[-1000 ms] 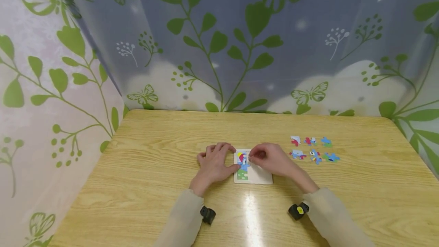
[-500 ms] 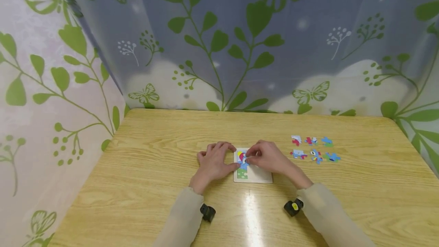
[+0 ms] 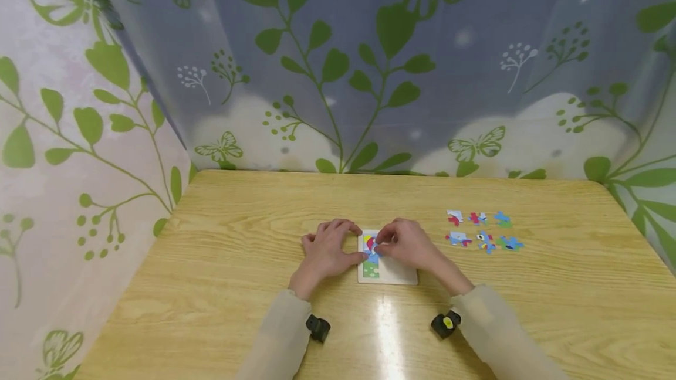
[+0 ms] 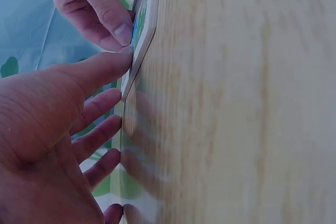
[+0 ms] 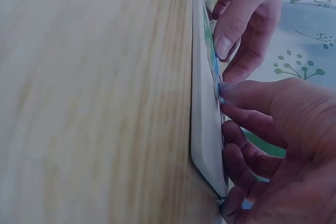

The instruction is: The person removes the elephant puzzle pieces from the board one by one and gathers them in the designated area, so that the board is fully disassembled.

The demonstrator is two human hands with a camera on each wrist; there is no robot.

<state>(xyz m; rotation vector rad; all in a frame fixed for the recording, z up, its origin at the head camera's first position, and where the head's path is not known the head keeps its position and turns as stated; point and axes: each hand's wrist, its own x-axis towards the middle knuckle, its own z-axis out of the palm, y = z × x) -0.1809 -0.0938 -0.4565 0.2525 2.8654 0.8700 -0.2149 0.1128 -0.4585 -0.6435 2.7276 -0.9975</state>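
Observation:
A white puzzle board [image 3: 398,273] lies on the table with joined picture pieces [image 3: 371,270] along its left side; its right part is bare. My left hand [image 3: 327,255] is at the board's left, fingers spread on the table, thumb resting on the picture's left edge. Over the upper part of the picture, my right hand [image 3: 412,246] pinches a small puzzle piece between thumb and forefinger. In the right wrist view, a bit of blue shows under the fingertips of the right hand [image 5: 294,124], low against the board [image 5: 206,124]; fingers hide most of the piece.
Several loose puzzle pieces lie in two rows right of the board, the upper row including a red and white piece [image 3: 455,217], the lower a blue and green one [image 3: 510,243]. A patterned curtain [image 3: 317,104] hangs behind the wooden table [image 3: 237,221].
My right hand has moved left over the board, bringing its fingertips onto the joined pieces. The left hand keeps its place at the board's left side.

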